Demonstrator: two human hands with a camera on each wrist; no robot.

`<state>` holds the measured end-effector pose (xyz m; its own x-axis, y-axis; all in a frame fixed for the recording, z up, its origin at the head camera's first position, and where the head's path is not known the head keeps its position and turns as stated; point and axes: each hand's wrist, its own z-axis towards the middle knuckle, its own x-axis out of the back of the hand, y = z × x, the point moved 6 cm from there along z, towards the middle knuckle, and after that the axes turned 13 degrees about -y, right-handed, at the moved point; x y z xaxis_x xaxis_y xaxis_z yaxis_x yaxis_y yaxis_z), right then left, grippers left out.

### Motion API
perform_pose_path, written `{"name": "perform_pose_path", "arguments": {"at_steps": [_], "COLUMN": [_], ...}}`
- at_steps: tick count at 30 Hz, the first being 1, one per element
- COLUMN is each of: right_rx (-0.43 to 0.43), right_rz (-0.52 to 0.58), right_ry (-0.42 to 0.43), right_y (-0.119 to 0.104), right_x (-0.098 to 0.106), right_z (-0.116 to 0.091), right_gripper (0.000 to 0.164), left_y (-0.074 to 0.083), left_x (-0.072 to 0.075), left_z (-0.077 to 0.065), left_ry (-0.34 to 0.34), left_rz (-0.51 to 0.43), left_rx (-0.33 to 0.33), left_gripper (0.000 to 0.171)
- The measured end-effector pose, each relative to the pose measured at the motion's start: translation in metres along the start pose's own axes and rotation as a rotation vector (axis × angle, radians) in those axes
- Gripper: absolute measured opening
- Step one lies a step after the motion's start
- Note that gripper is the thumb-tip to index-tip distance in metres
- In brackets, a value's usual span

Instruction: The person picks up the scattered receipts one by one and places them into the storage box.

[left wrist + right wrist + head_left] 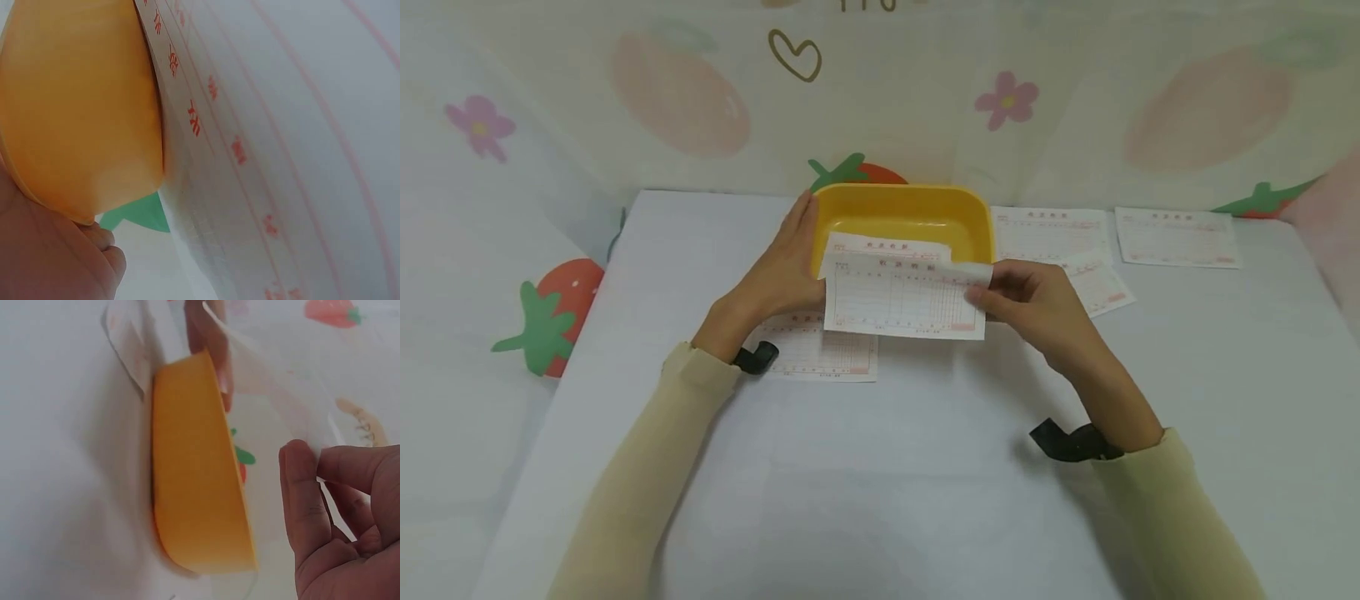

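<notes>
A yellow plastic tray (904,198) stands at the back of the table. My left hand (775,271) grips its left end, fingers along the outer wall and thumb toward the front. Between thumb and fingers, my right hand (1037,304) pinches the right edge of a printed receipt slip (902,300), held up before the tray. Behind that slip's top edge shows a second receipt slip (880,247), overlapping the tray's opening. In the right wrist view the pinched paper (275,381) stretches away from the fingertips, above the tray (194,469).
Another receipt slip (827,362) lies on the table by my left wrist, partly covered. To the right of the tray lie a flat slip (1048,229), a tilted slip (1101,283) and one farther right (1180,237). A patterned cloth backdrop (925,108) rises behind the table.
</notes>
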<state>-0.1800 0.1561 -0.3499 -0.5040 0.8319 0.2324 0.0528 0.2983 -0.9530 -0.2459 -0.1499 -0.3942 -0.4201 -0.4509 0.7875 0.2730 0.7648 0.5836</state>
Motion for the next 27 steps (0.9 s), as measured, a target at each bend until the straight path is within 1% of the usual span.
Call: {"name": "perform_pose_path", "arguments": {"at_steps": [3, 6, 9, 12, 14, 20, 27], "right_rx": [0.001, -0.001, -0.014, -0.036, -0.056, -0.125, -0.119], "right_rz": [0.002, -0.001, -0.024, -0.050, -0.073, -0.163, -0.257], "right_ry": [0.047, 0.075, 0.092, 0.102, 0.108, 0.107, 0.087], "right_y": [-0.004, -0.009, -0.012, -0.015, -0.017, -0.015, -0.010], "right_x": [0.013, 0.024, 0.034, 0.042, 0.046, 0.047, 0.038], "right_z": [0.006, 0.015, 0.025, 0.034, 0.039, 0.054, 0.066], "right_gripper": [0.031, 0.032, 0.031, 0.031, 0.032, 0.033, 0.036], "left_y": [0.000, 0.001, 0.002, 0.003, 0.003, 0.005, 0.005], "left_x": [-0.002, -0.004, -0.005, -0.006, -0.006, -0.006, -0.006], "left_z": [0.000, 0.002, 0.002, 0.002, 0.002, 0.001, 0.001], "left_ry": [-0.009, -0.027, -0.036, -0.039, -0.044, -0.052, -0.056], "left_rz": [0.010, 0.028, 0.044, 0.056, 0.055, 0.043, 0.058], "left_rx": [0.020, 0.038, 0.049, 0.050, 0.050, 0.047, 0.036], "left_gripper": [0.116, 0.114, 0.116, 0.122, 0.123, 0.123, 0.123]}}
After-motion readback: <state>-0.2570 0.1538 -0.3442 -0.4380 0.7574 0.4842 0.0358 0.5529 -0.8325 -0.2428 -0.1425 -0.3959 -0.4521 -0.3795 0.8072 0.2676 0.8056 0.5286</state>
